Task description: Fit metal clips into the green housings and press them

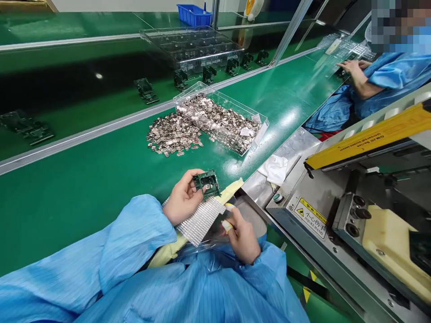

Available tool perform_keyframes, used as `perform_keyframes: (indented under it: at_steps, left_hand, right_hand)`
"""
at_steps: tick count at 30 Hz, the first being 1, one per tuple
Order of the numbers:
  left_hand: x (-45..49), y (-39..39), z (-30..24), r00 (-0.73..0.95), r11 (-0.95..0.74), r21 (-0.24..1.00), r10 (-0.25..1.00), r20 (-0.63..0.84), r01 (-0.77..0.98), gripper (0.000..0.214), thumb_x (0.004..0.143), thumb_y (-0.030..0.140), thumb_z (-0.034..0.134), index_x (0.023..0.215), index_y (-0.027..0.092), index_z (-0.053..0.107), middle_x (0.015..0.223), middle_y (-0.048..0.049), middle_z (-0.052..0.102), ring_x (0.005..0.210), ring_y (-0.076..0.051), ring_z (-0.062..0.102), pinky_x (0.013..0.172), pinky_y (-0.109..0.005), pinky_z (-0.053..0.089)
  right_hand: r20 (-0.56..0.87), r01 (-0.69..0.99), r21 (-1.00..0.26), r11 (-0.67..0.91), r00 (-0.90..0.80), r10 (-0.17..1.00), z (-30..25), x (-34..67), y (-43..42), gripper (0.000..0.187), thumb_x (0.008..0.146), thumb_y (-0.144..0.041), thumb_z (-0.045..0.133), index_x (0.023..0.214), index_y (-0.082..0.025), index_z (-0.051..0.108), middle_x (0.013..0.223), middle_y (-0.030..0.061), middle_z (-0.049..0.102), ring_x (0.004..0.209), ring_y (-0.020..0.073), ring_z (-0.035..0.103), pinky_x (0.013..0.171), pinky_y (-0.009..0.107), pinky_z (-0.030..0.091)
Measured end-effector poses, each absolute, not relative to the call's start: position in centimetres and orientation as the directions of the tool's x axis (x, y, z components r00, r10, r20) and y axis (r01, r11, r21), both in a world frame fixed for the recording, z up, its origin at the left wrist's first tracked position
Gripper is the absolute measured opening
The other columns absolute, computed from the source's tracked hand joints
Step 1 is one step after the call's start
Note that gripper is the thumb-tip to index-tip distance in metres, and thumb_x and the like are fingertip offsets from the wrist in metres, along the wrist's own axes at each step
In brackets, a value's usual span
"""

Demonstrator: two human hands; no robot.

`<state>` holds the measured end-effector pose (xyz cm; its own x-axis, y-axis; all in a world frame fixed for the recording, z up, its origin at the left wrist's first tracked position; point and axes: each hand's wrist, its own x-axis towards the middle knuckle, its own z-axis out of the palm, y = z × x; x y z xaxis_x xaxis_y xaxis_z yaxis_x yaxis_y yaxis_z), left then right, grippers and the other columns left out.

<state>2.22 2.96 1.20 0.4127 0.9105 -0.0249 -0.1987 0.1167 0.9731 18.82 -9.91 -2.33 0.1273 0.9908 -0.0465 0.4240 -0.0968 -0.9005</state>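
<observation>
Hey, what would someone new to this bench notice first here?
Probably the heap of shiny metal pieces in and beside a clear tray mid-belt. Nearer, the left hand pinches a small dark green frame above a silvery gridded sheet, and a yellow bar tops the machine at right.

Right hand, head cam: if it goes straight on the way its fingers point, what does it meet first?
Likely the silvery ribbed sheet, which lies just up-left of the right hand. Beyond that in the same line is the dark green part held in the left hand. Depth is unclear.
</observation>
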Motion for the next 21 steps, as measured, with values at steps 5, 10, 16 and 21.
perform_keyframes:
  at_steps: [5,10,16,21]
  left_hand:
    - [2.4,2.1,0.8,0.409,0.113,0.949,0.912,0.019,-0.296,0.042,0.083,0.038,0.07,0.115,0.021,0.048,0.088,0.0001,0.062,0.073,-0.01,0.059,0.069,-0.022,0.052]
    - [2.7,0.5,0.8,0.354,0.077,0.942,0.934,0.046,-0.325,0.039,0.087,0.036,0.065,0.119,0.022,0.049,0.098,-0.0034,0.065,0.087,-0.014,0.062,0.078,-0.023,0.051]
    - [2.8,-0.2,0.9,0.328,0.029,0.945,0.941,0.085,-0.326,0.033,0.091,0.028,0.059,0.121,0.023,0.047,0.106,-0.0049,0.066,0.092,-0.014,0.064,0.081,-0.023,0.051]
    - [2.8,-0.3,0.9,0.32,0.033,0.952,0.945,0.07,-0.305,0.033,0.09,0.023,0.057,0.122,0.023,0.048,0.112,-0.0063,0.065,0.097,-0.016,0.065,0.083,-0.025,0.052]
  right_hand:
    - [-0.009,0.229,-0.966,-0.12,0.434,0.901,1.5,19.4,-10.1,0.011,0.086,-0.03,0.062,0.087,-0.02,0.065,0.076,0.0043,0.073,0.064,0.02,0.069,0.063,0.031,0.055]
    - [0.268,0.339,-0.937,0.083,0.546,0.793,2.6,17.0,-7.3,0.011,0.082,-0.03,0.068,0.085,-0.019,0.068,0.095,0.0061,0.066,0.091,0.0218,0.061,0.084,0.036,0.049]
    - [0.312,0.384,-0.917,0.105,0.53,0.788,1.8,13.1,-4.4,0.011,0.087,-0.025,0.058,0.093,-0.019,0.065,0.114,0.0092,0.059,0.106,0.0233,0.057,0.093,0.041,0.045]
    - [0.354,0.401,-0.906,0.135,0.543,0.762,1.0,11.7,-3.5,0.014,0.089,-0.025,0.055,0.097,-0.019,0.064,0.126,0.012,0.054,0.112,0.0246,0.056,0.089,0.04,0.049]
